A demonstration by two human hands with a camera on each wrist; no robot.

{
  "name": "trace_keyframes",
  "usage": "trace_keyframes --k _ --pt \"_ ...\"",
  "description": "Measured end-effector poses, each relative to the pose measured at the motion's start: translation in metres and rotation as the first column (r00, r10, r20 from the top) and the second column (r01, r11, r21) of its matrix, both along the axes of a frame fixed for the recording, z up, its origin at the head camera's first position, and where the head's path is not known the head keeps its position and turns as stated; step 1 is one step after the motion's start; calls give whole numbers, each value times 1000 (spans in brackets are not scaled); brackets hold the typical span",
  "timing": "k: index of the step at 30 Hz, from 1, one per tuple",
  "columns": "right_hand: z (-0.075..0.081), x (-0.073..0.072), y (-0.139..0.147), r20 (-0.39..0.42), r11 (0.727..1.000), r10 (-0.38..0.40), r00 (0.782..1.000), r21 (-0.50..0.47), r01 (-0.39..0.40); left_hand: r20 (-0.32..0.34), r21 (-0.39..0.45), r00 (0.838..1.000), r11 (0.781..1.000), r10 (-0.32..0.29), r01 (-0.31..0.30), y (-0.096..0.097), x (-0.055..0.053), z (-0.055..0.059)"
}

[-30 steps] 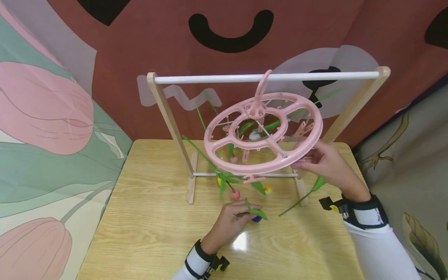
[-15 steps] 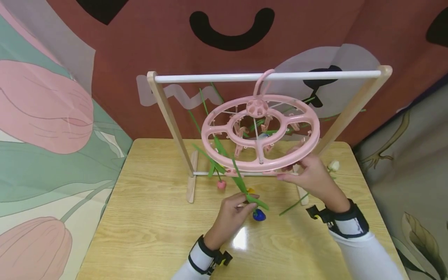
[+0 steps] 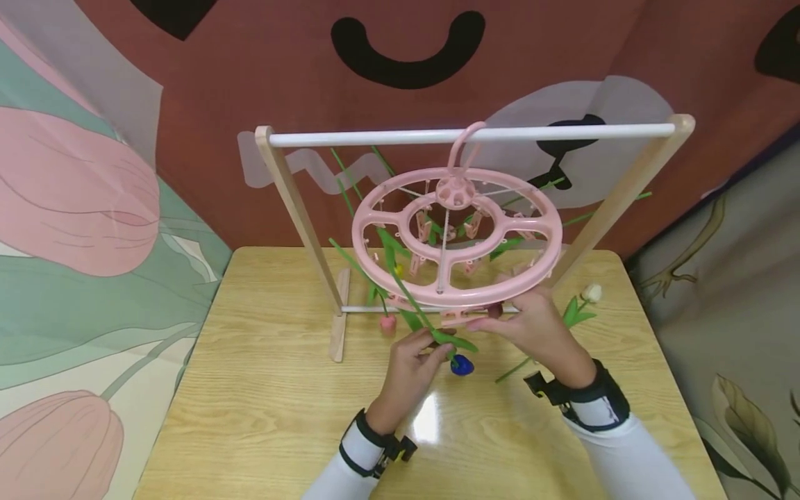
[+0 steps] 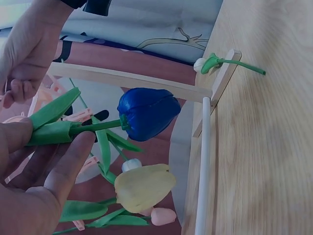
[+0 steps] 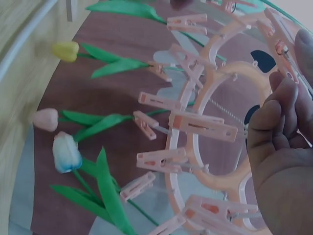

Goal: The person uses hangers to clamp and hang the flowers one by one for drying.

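My left hand (image 3: 409, 371) pinches the stem and leaves of a blue artificial tulip (image 4: 149, 112), its bloom pointing down toward the table. The stem slants up in front of a round pink clip hanger (image 3: 462, 298), which hangs by its hook from a white bar. At the hanger's front right rim, my right hand (image 3: 540, 326) holds a pink clothespin (image 5: 282, 46) between thumb and fingers. Other tulips hang upside down from the hanger's clips, among them a yellow one (image 5: 66, 51), a pink one (image 5: 45, 120) and a white-and-blue one (image 5: 67, 152).
The rack has a white top bar (image 3: 375, 139), wooden posts (image 3: 296, 208) and feet on a wood-grain table (image 3: 262, 417). A white tulip (image 3: 591, 293) lies on the table beside the right foot. Behind the rack hangs a printed cloth (image 3: 250, 83).
The hanger has turned, and its clips and flowers have swung round. My right hand has moved left and toward me along the rim. My left hand has lifted the blue tulip closer to the hanger.
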State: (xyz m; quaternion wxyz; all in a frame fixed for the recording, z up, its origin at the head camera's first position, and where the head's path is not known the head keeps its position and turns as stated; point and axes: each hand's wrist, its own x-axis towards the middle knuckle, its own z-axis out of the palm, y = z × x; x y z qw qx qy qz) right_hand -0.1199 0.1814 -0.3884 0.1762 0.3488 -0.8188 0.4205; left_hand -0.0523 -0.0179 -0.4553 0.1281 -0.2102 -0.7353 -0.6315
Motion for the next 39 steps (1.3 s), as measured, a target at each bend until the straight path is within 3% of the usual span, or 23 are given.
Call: trace_keyframes --k 18,25,27,35,39 --pt "-6 3 -15 8 999 34 999 18 -34 -35 -45 998 997 56 -58 -3 -8 0" --pt "-5 4 -17 28 999 36 999 12 -36 -1 -19 999 999 34 -34 -5 -16 -27" --pt "-6 4 -17 38 999 38 999 13 -38 1 -16 999 999 36 -36 -6 -17 -30" --pt "-14 9 -12 98 999 37 995 9 -38 -46 -31 996 996 81 -83 -15 -19 -27" --pt "-22 12 -3 145 999 44 988 16 -47 -47 -26 991 992 126 -127 -23 -19 -18"
